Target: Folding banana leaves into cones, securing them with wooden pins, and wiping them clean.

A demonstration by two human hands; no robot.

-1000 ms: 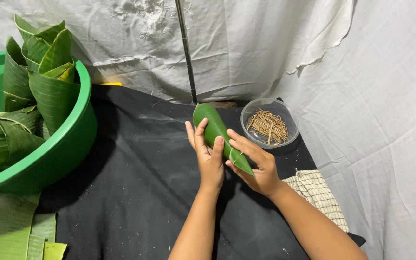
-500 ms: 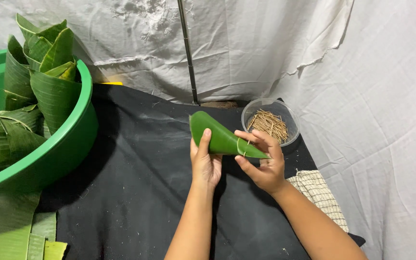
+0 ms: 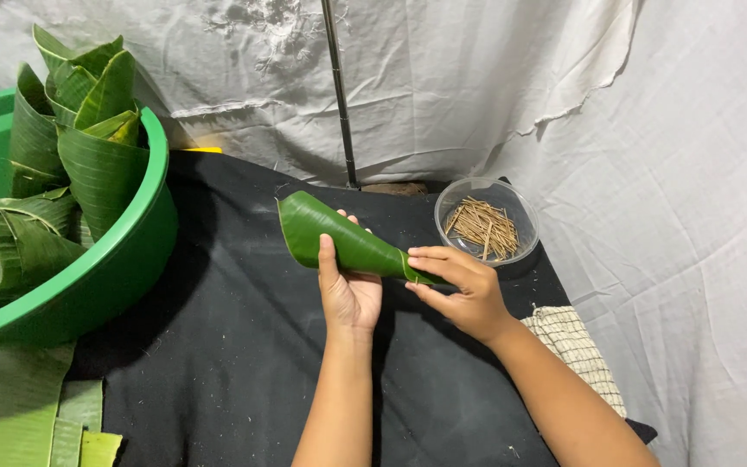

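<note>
1. White cloth backdrop [image 3: 477, 78] hangs behind, a thin dark pole [image 3: 339, 95] runs down it; the desk [image 3: 218, 363] is covered in black cloth.
2. Far left: green basin [image 3: 123, 268] on the desk, packed with rolled banana leaves [image 3: 88, 164]. Flat leaf strips [image 3: 19, 415] lie below it at the bottom-left corner.
3. Centre: leaf cone [image 3: 339, 238] held above the desk, lying sideways, wide mouth to the left, pointed end to the right.
4. Left hand [image 3: 349, 290] is under the cone's middle, palm cupping it, thumb up along the near side, fingers wrapped behind.
5. Right hand [image 3: 464, 290] pinches the narrow tip, fingers closed tight on it, thumb beneath.
6. Right of the hands: clear round bowl [image 3: 525, 225] of thin brown sticks [image 3: 482, 227], just behind the right hand, not touching.
7. Lower right: checked cloth [image 3: 577, 350] beside the right forearm.
</note>
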